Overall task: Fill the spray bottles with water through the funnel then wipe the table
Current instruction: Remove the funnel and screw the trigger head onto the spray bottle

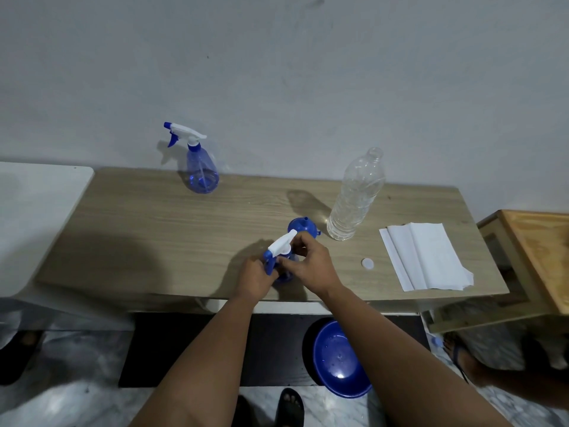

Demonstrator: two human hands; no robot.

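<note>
Two hands, left hand (pixel 257 277) and right hand (pixel 311 263), are clamping the near spray bottle (pixel 278 257) at six o'clock, seemingly twisting its trigger head; funnel (pixel 303 228) is idling behind, paper towels (pixel 426 255) at three o'clock, wiping pending

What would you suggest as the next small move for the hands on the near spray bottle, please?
Probably finish turning the spray head on the near spray bottle: the left hand steadies the bottle, the right hand is at its collar, and the funnel is already set aside.
</note>
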